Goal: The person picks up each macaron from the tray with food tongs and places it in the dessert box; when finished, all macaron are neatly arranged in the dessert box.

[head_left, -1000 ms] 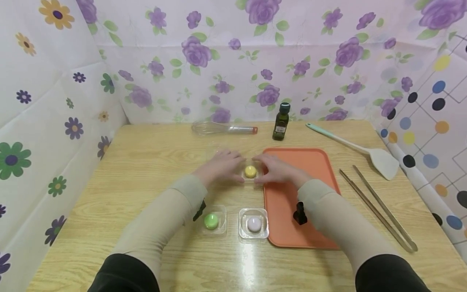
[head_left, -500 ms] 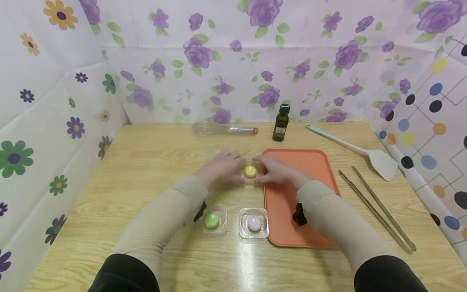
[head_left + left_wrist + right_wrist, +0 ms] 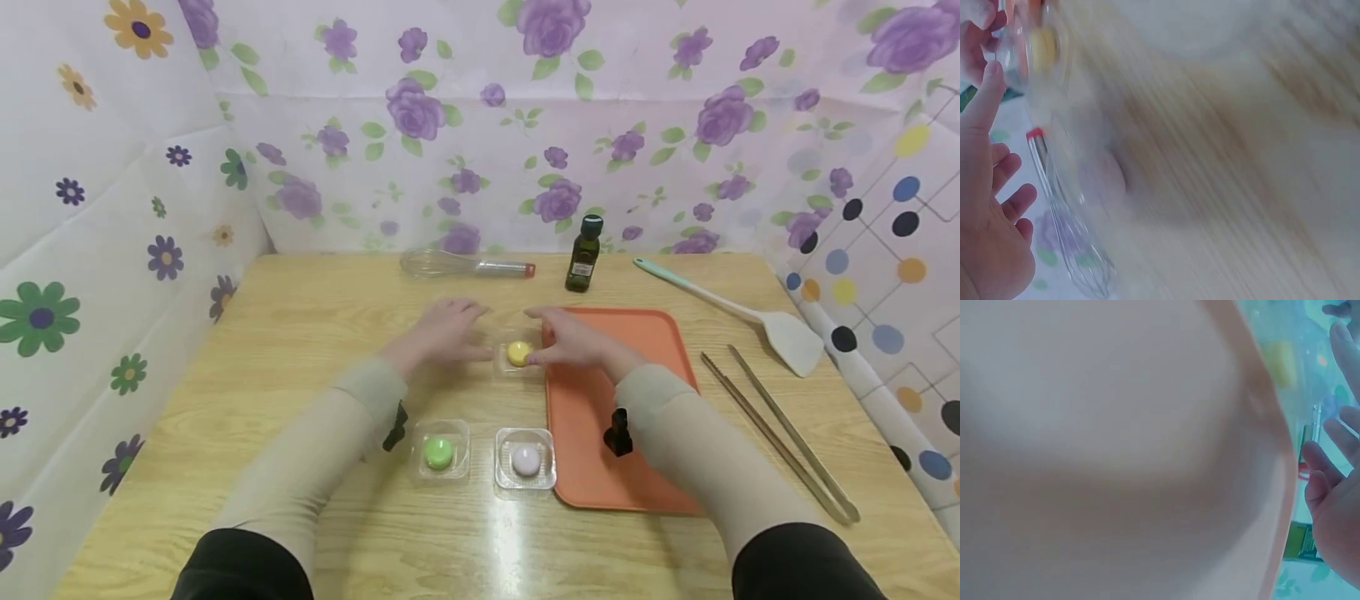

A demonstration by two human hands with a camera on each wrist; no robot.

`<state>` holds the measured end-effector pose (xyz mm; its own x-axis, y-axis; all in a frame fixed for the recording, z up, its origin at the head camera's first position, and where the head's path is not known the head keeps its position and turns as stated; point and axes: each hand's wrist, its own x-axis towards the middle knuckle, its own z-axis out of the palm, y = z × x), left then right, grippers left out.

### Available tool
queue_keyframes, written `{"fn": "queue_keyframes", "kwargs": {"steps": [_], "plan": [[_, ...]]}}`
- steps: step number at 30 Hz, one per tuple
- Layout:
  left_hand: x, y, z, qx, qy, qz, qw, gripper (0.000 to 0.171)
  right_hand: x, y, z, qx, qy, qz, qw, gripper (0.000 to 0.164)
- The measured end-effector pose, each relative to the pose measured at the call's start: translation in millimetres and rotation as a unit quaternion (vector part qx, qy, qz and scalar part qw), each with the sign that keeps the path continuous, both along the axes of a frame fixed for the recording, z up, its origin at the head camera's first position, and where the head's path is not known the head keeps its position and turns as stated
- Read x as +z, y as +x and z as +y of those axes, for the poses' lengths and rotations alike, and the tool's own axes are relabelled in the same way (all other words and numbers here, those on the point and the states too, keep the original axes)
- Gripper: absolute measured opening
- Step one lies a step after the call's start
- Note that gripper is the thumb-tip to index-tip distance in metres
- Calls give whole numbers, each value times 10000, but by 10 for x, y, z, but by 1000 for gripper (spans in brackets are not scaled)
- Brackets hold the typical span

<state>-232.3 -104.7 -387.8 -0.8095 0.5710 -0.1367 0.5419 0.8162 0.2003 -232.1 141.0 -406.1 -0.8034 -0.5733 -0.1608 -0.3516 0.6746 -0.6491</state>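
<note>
A yellow macaron [image 3: 517, 353] sits in a clear plastic box [image 3: 507, 367] between my hands. To its left is my left hand [image 3: 441, 335], fingers extended and apart from the box. My right hand [image 3: 576, 337] is at the box's right side, over the orange tray's edge, its thumb close to the macaron; whether it touches the box I cannot tell. Nearer me, a green macaron [image 3: 438, 452] and a lilac macaron [image 3: 527, 459] each lie in a clear box. The left wrist view shows a blurred pinkish macaron [image 3: 1102, 178] near the left hand, hidden from the head view.
An orange tray [image 3: 622, 467] lies under the right forearm. Farther right are metal tongs [image 3: 780, 433] and a white spatula [image 3: 787, 337]. A whisk [image 3: 468, 265] and a dark green bottle [image 3: 583, 254] are along the back, before a flowered cloth.
Both hands were around the yellow macaron's box. The left hand has drawn off to the left and the right hand slightly right, widening the gap. The box stays in about the same place.
</note>
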Motion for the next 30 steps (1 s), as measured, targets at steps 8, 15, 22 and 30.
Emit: {"fn": "queue_keyframes", "kwargs": {"steps": [8,15,22,30], "plan": [[35,-36,-266,463,171,-313,9983,84,-4,-97,-175,-64,-97,39,9999,81],[-27,-86,-505,802,412,-371,9952,82,46,-168,-380,-151,300,412,9986,73],[-38,-127,-710,902,396,-567,9935,83,123,-240,-556,-137,556,89,9983,71],[-80,-136,-740,1120,547,-935,9878,86,148,-289,-678,-122,574,-542,9968,71]]}}
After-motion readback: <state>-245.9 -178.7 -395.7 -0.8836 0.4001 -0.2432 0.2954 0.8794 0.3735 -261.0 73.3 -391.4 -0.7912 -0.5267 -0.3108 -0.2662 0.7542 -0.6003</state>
